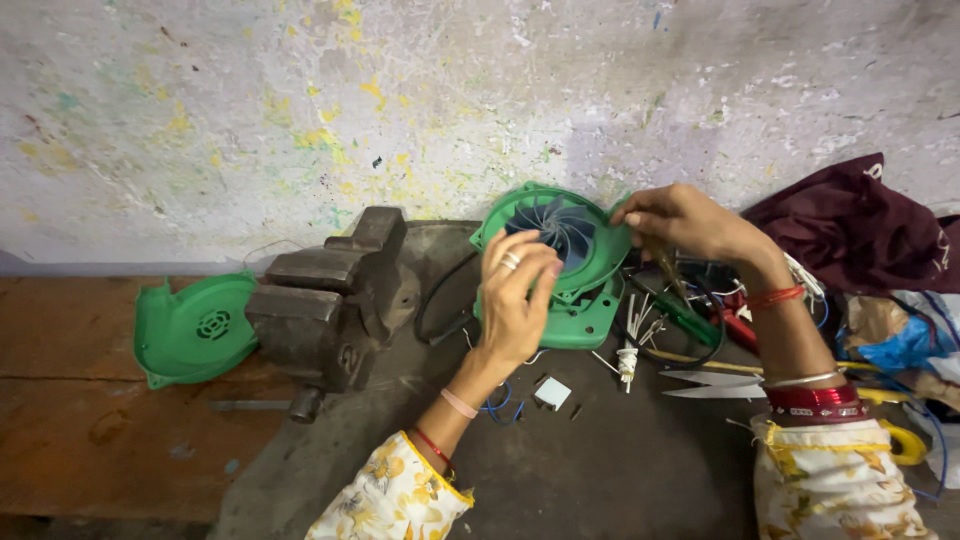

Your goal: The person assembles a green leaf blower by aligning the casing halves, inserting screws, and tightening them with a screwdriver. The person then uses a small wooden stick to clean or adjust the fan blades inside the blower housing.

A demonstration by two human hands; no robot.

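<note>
Floral yellow-and-white sleeves frame the bottom edge as a person works at a dark, worn bench top [620, 470] set against a paint-flecked wall [300, 110]. Between the hands stands a green plastic blower housing [585, 300] with a dark blue finned impeller [553, 228] in its round opening; it is tilted up on edge near the wall, its flat base touching the bench. The left hand [515, 300], with a ring on one finger, is cupped over the housing's near rim, fingers curled against the plastic. The right hand [680, 218] pinches the housing's upper right rim between fingertips and thumb; whether it also holds a small part there cannot be told. Just beside the housing on the left sits a heavy rusted iron bench vise [325, 300], and beyond that, on the brown wooden board [70, 400], lies a matching green plastic cover plate [195, 330] with a small grille. To the right, under the right forearm, lie a green-handled screwdriver [685, 315], steel scissors [720, 385] with yellow handles, loose white and blue wires, and a heap of maroon cloth [860, 225]. A small white square piece [552, 392] rests near the left wrist.
</note>
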